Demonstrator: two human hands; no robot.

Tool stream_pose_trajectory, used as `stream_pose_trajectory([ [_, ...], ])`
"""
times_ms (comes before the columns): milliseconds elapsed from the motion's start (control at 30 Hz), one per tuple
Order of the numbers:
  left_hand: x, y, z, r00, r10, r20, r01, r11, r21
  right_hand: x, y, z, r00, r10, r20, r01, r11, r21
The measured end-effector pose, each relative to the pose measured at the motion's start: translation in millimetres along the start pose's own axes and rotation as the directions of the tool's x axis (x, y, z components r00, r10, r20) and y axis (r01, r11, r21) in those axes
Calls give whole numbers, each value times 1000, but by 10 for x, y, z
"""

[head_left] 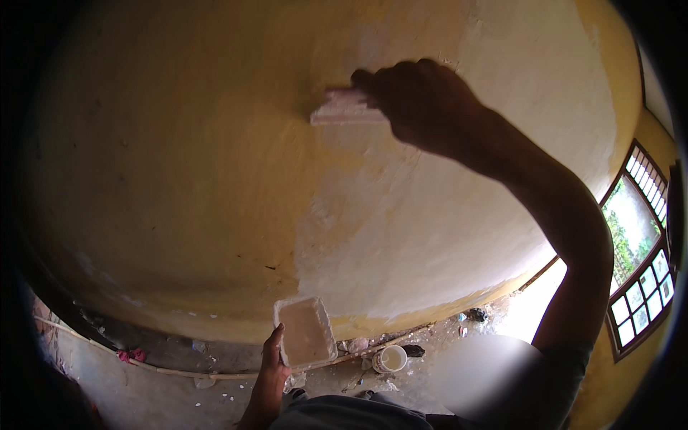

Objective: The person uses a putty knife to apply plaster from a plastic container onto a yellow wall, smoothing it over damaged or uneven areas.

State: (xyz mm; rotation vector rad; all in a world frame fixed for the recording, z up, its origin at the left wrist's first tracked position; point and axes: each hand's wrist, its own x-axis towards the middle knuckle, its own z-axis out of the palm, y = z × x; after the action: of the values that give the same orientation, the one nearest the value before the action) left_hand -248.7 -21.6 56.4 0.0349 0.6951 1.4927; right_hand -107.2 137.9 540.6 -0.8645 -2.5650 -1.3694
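My right hand [419,100] is raised high and closed around a wide putty knife [347,111] caked with pale filler. The knife's long edge lies at the yellow wall [193,150], beside the border of a whitish coated area [423,208] that spreads to the right. Much of the knife's handle is hidden by my fingers. Low in front of me, my left hand [271,365] grips the left side of a rectangular white tray [328,322]. A layer of beige, smooth-looking filler lies inside it, and its rim is crusted.
On the floor below stands a white bucket [390,358], with a black bag [413,351] beside it. A long bamboo pole [215,376] lies along the wall's foot. A pink cloth [132,355] rests at the left. To the right is a barred window [638,236].
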Motion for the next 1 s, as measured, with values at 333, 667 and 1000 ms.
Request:
stream_pose_trajectory([
  [333,-35,20,38,998,-5,57,0,996,87,296,1209,-1133,922,218,-320,-62,898,435],
  [667,-20,-7,64,999,39,-15,-38,997,72,-32,1759,-1055,603,520,-605,-410,852,325],
  [1000,-23,-2,18,997,-32,68,25,994,102,-447,1482,339,404,910,-89,-550,320,771],
])
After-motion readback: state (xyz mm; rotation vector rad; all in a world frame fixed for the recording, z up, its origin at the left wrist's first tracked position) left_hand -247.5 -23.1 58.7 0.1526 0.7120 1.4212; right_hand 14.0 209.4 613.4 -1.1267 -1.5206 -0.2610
